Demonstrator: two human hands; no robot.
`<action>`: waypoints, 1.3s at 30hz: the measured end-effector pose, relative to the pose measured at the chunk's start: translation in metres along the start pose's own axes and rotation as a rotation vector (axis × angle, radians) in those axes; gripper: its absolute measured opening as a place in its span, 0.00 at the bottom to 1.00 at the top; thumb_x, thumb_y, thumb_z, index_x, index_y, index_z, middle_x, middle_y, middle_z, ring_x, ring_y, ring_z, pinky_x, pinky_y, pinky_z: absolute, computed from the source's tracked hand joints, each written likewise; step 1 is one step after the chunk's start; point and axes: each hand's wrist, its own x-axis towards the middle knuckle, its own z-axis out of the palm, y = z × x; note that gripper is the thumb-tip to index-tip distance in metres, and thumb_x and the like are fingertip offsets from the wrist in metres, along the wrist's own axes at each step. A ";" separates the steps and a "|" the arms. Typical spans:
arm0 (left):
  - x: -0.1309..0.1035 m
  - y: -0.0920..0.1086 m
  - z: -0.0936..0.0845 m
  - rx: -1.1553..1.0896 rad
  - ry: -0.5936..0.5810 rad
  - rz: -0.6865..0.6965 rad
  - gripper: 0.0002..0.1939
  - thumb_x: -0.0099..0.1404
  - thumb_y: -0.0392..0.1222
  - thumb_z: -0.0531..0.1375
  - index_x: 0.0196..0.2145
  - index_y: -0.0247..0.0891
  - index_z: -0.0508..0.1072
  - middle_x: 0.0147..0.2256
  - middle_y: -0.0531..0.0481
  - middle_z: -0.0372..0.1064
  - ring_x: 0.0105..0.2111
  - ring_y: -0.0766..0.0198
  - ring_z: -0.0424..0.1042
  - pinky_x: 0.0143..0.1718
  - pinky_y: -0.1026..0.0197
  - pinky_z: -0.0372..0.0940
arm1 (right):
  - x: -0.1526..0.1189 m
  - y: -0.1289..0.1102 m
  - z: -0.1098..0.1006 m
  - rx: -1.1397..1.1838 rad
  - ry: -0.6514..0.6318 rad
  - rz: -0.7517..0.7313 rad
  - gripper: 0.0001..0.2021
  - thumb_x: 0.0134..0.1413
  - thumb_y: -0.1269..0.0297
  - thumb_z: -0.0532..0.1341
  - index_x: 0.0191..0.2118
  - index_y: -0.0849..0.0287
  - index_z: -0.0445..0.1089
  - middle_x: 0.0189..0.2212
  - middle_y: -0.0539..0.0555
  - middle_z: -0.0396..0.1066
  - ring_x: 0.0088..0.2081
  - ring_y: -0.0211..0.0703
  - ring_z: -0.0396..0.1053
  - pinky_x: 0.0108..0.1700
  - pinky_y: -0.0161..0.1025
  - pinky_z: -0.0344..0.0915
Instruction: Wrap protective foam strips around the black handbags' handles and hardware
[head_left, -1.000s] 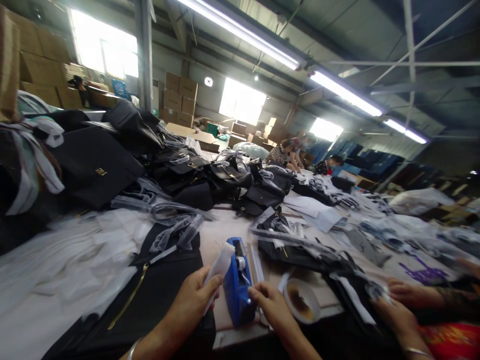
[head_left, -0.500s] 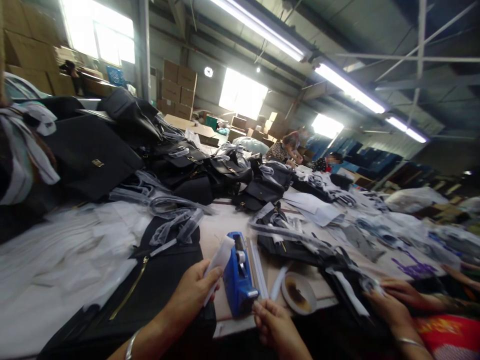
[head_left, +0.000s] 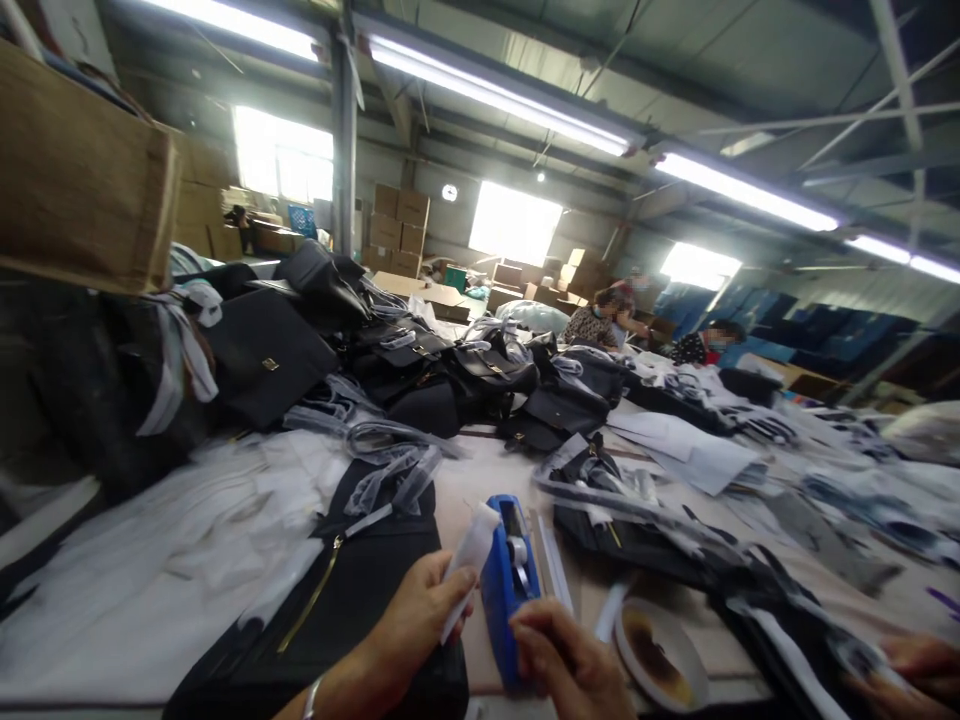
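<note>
My left hand (head_left: 412, 615) is closed around a folded white strip (head_left: 475, 545), holding it upright over a black bag (head_left: 367, 580) with a gold zip. Just right of the strip stands a blue tape dispenser (head_left: 496, 590). My right hand (head_left: 574, 655) is in front of the dispenser's near end, with thumb and fingers pinched together. Whatever lies between those fingertips is too small to make out. A roll of tape (head_left: 627, 650) lies on the table to the right of this hand.
Black bags (head_left: 487, 365) with plastic-wrapped straps are heaped behind. White sheets (head_left: 187, 560) cover the left side. Another strap-wrapped bag (head_left: 622, 530) lies right of the dispenser. At the right edge, a co-worker's hands (head_left: 911, 670) handle a black item. Cardboard hangs at upper left.
The view has turned left, so the scene sits further right and lower. My right hand has risen from below the dispenser's tip to in front of it. My left hand still holds the strip.
</note>
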 end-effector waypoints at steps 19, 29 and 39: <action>-0.007 0.010 -0.003 -0.009 -0.176 -0.053 0.15 0.50 0.38 0.52 0.35 0.32 0.71 0.23 0.53 0.63 0.20 0.70 0.58 0.23 0.67 0.52 | 0.049 -0.027 0.021 -0.050 -0.321 -0.148 0.09 0.59 0.69 0.56 0.44 0.55 0.69 0.25 0.46 0.70 0.27 0.36 0.65 0.31 0.31 0.60; -0.005 -0.003 -0.007 -0.015 -0.146 0.027 0.08 0.57 0.40 0.56 0.34 0.33 0.69 0.25 0.53 0.65 0.21 0.71 0.60 0.22 0.68 0.55 | 0.050 -0.020 0.031 0.066 -0.205 -0.018 0.13 0.58 0.66 0.55 0.48 0.54 0.54 0.26 0.46 0.68 0.25 0.38 0.66 0.22 0.30 0.61; -0.003 -0.002 -0.013 -0.253 -0.084 -0.072 0.24 0.62 0.56 0.61 0.41 0.30 0.71 0.22 0.50 0.68 0.16 0.70 0.62 0.19 0.67 0.60 | 0.048 -0.001 0.048 0.374 -0.157 -0.080 0.14 0.61 0.58 0.59 0.44 0.55 0.53 0.25 0.44 0.65 0.25 0.37 0.67 0.28 0.34 0.66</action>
